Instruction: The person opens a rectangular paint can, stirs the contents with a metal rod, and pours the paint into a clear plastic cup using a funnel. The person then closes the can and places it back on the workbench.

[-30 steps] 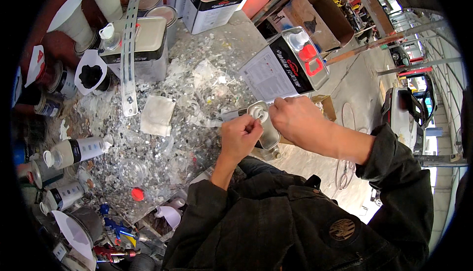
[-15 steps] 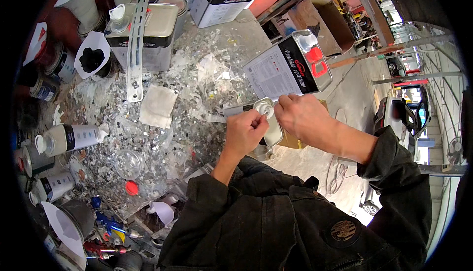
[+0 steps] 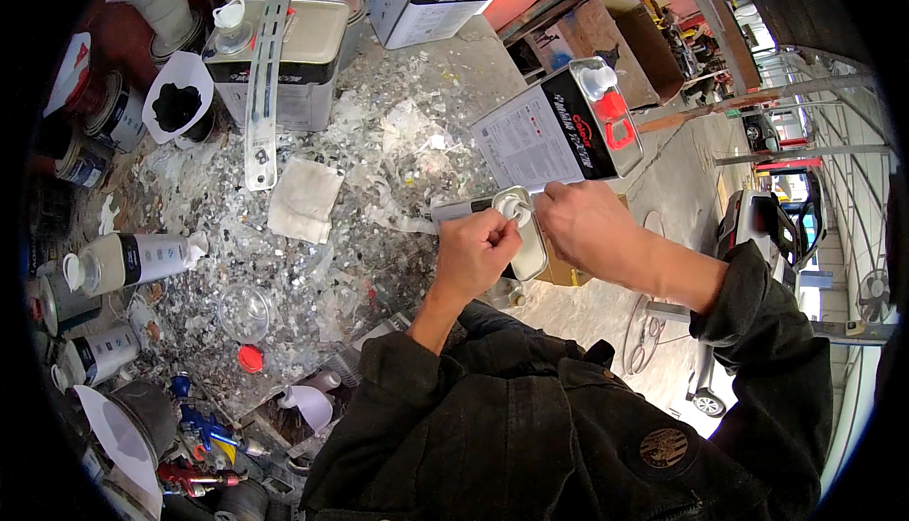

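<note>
At the right edge of the worktop stands a small rectangular metal can (image 3: 530, 258) with a pale top and a white plastic spout (image 3: 512, 206). My left hand (image 3: 473, 254) is closed at the near side of this spout, thumb and fingers pinched against its white edge. On the other side, my right hand (image 3: 589, 227) is closed with its fingers curled down beside the spout; what they hold, if anything, is hidden. Just beyond both hands a larger can (image 3: 544, 133) with a white label and red cap lies tilted.
A perforated metal strip (image 3: 268, 85) leans across another can (image 3: 312, 33). A folded white cloth (image 3: 305, 201), a clear plastic cup (image 3: 243, 313) and a red cap (image 3: 250, 358) lie on the paint-spattered worktop (image 3: 379, 265). A blue spray gun (image 3: 210, 426) is at the lower left.
My right fingers have drawn back slightly from the white spout, showing more of it. My left hand keeps its pinch, almost unmoved. The whole view has shifted slightly.
</note>
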Motion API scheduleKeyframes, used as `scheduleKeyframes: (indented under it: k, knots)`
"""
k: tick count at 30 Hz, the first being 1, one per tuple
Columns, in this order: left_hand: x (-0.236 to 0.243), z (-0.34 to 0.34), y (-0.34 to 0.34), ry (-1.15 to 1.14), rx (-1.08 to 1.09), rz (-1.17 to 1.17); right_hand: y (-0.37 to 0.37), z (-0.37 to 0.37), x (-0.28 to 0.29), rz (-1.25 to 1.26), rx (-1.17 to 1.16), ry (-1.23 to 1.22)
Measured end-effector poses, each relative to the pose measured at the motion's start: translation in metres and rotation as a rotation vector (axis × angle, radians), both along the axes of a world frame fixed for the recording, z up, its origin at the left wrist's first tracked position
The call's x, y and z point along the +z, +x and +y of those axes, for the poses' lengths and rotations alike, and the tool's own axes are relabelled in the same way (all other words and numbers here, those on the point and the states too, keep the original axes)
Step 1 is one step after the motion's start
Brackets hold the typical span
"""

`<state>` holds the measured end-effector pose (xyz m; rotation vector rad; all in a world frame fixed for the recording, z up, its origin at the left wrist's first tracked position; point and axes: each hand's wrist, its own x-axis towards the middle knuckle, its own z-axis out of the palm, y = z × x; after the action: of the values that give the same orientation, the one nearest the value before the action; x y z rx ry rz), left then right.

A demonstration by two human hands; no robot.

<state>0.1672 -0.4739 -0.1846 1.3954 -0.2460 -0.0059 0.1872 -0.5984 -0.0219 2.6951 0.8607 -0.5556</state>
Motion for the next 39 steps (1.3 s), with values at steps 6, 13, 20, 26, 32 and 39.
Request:
scheduleKeyframes:
  k: [6,13,20,26,32,39]
  knots:
    - [0.002,0.001,0.001,-0.003,-0.025,0.004,0.010,-0.004,-0.006,0.060,-0.147,0.000]
    - [-0.004,-0.001,0.002,-0.031,-0.070,0.059,0.018,-0.006,-0.006,0.067,-0.280,0.155]
    - [-0.010,0.000,0.003,-0.056,-0.127,0.083,0.017,-0.010,-0.011,0.079,-0.411,0.230]
    - [-0.005,0.002,0.003,-0.132,-0.157,0.166,0.016,-0.014,-0.018,0.103,-0.569,0.299]
    - [-0.007,0.002,0.006,-0.088,-0.180,0.136,0.013,-0.020,-0.017,0.267,-0.893,0.293]
    - [0.002,0.019,0.021,0.013,-0.315,0.109,0.012,-0.024,-0.012,0.235,-0.735,0.296]
